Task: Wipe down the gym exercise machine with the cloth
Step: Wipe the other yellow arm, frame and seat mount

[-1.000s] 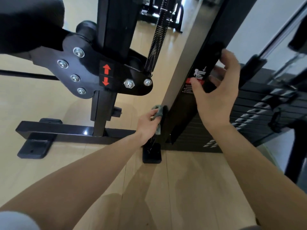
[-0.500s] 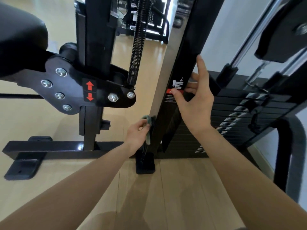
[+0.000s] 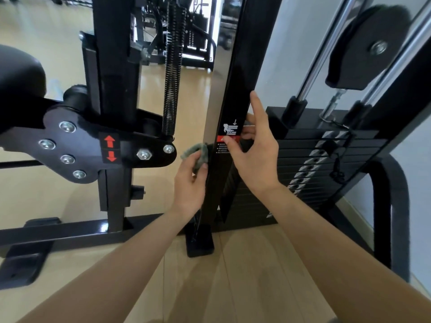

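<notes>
Cloth [image 3: 198, 156], grey and bunched, sits pinched between the thumb and fingers of my left hand [image 3: 190, 190], pressed to the left edge of the black upright [image 3: 242, 66] of the machine, about level with the lower part of its warning label [image 3: 229, 136]. My right hand [image 3: 254, 157] holds the same upright from the other side: thumb on the front face at the label, forefinger straight up along the right edge, the other fingers curled behind. Left of the cloth, open wooden floor [image 3: 233, 276] shows between the upright and the bolted bracket plate [image 3: 88, 145] with its spring [image 3: 173, 78]. On the right the weight stack [image 3: 303, 164] stands close behind, leaving only a narrow gap.
</notes>
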Tool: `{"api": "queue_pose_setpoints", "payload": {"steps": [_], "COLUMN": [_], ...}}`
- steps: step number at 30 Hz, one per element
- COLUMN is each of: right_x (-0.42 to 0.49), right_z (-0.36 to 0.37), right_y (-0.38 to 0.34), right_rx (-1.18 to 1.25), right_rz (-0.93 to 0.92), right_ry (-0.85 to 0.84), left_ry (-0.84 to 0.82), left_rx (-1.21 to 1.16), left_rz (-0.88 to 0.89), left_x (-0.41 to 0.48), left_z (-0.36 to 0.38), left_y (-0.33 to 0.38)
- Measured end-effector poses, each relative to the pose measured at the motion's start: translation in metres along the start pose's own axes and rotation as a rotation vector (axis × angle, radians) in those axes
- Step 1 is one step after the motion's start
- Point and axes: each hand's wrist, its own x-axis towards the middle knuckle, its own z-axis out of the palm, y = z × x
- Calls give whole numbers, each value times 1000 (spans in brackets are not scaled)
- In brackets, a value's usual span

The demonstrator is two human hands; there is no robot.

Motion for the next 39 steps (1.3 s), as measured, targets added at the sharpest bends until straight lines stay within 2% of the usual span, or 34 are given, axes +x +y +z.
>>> {"api": "queue_pose_setpoints", "payload": {"steps": [9, 11, 13, 15, 17, 19, 20, 23, 25, 27, 29, 34, 37, 39], "right_x": [-6, -10, -19, -28, -34, -29, -26, -14, -7, -4, -3, -4, -4, -3], "right_z": [7, 11, 17, 28, 41, 54, 63, 87, 99, 106, 107, 112, 114, 114], "right_y": [-6, -7, -12, -21, -31, -42, -47, -64, -68, -64, -58, -47, -45, -45], "right_rx": [-28, -62, -202, -343, -385, -340, -274, -45, -49, -77, -58, -25, -28, -22], "right_rz": [38, 28, -31, -144, -271, -314, -278, -110, -105, -109, -94, -112, -121, -122], "right_ry": [5, 16, 86, 162, 159, 27, -77, -326, -326, -305, -331, -308, -281, -280], "left_ry": [-162, -268, -432, -470, -380, -302, -278, -183, -119, -114, -156, -385, -409, -505], "left_rx": [49, 76, 157, 238, 288, 329, 371, 678, 852, 963, 1056, 1197, 1335, 1346], "left_rz": [-501, -638, -678, -670, -676, -678, -661, -423, -187, -76, -120, -267, -165, -36], "left_x": [-33, -42, -50, -56, -58, -60, -62, -70, -72, -68, -62, -69, -75, -74], "left_z": [-18, -29, -44, -56, -70, -85, -94, -120, -133, -142, -145, -123, -104, -92], "left_y": [-55, -65, -72, -77, -82, -88, -90, -100, -108, -119, -133, -168, -178, -181]}}
